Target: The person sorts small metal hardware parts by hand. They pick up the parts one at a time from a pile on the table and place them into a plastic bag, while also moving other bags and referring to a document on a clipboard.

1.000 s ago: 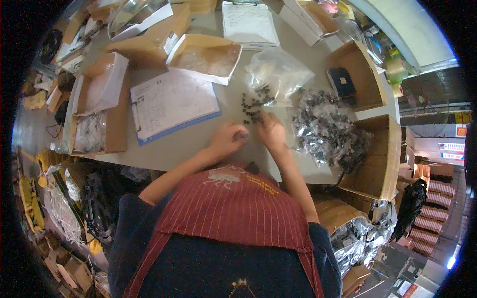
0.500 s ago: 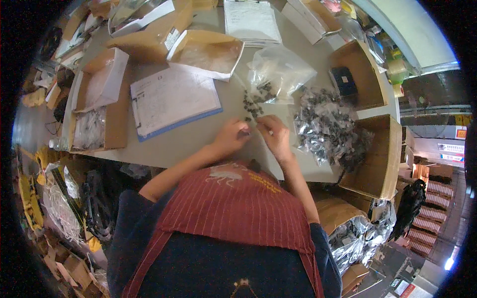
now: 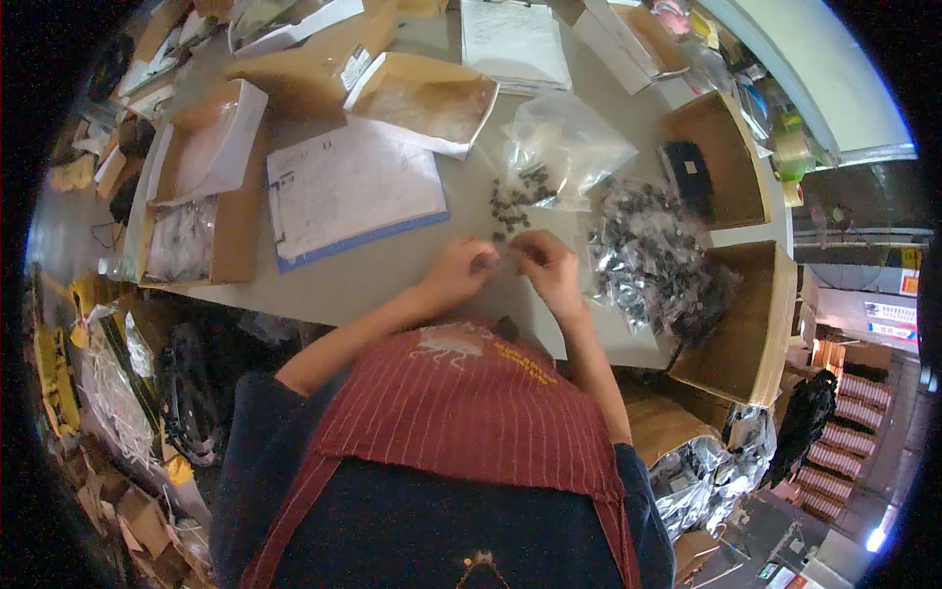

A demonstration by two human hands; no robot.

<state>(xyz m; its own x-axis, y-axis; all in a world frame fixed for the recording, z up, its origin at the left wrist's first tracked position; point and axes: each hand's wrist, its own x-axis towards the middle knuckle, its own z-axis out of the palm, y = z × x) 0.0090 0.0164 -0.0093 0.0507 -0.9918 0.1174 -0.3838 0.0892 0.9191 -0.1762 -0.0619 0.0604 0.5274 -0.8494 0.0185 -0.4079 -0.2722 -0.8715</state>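
Note:
My left hand [image 3: 461, 273] is curled closed just above the near part of the table; what its fingers hold is too small to make out. Close beside it, my right hand [image 3: 552, 275] has thumb and fingers pinched together, and their tips hide anything between them. Loose small black parts [image 3: 507, 210] lie scattered just beyond both hands. Behind these rests a clear plastic bag [image 3: 579, 147], with some of the black parts at its mouth. To the right of my right hand is a heap of small clear bags with black parts [image 3: 643, 255].
An open cardboard box [image 3: 741, 334] stands at the table's right edge, another box [image 3: 726, 147] behind it holding a dark case. At left are a clipboard with papers [image 3: 358, 191] and open boxes [image 3: 211, 157]. More papers [image 3: 515, 44] lie at the back.
My right fingertips have drawn back slightly from the loose black parts, nearer to my left hand. The whole view has shifted a little; the left hand stays closed in about the same place.

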